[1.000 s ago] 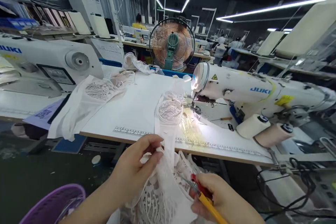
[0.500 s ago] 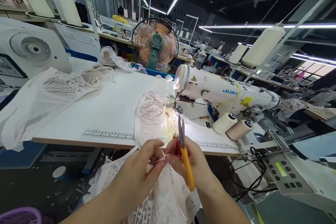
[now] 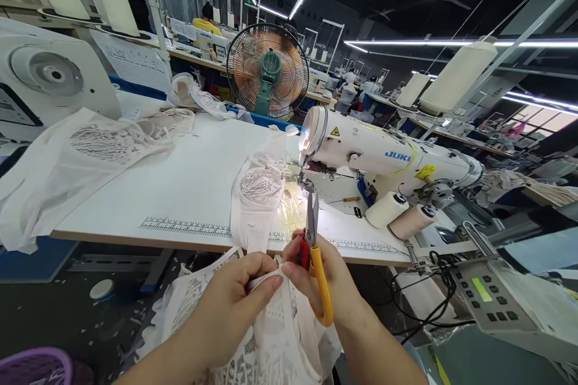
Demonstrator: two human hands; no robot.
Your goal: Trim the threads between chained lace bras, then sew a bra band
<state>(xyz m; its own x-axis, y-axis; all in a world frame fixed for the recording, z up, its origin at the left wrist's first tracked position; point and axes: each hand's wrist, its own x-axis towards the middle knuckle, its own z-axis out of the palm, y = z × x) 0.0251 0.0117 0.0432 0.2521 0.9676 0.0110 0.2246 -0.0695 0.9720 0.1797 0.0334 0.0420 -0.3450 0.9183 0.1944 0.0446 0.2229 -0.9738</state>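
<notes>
My left hand (image 3: 235, 298) is pinched shut on a narrow strip of the white lace garment (image 3: 271, 343), thumb and fingers closed over the fabric edge. My right hand (image 3: 325, 289) is clamped on the thread snips (image 3: 313, 252), yellow handle lying along the palm, blades pointing up and away from me; its thumb and forefinger also meet the same strip, so the 2 hands touch each other at the fabric. The garment hangs below both hands, off the front edge of the surface (image 3: 198, 174), while its upper part runs up onto the surface toward the needle of the sewing machine (image 3: 374, 156). I judge the stitching on this piece to be done and trimming to be in hand: the blades are not on the fabric, so any cut at this spot is not yet made. 1 further lace piece (image 3: 81, 156) lies flat at the left of the surface, well apart from the hands. 2 thread cones (image 3: 400, 213) lie beside the machine, and a fan (image 3: 267, 71) stands behind it.
</notes>
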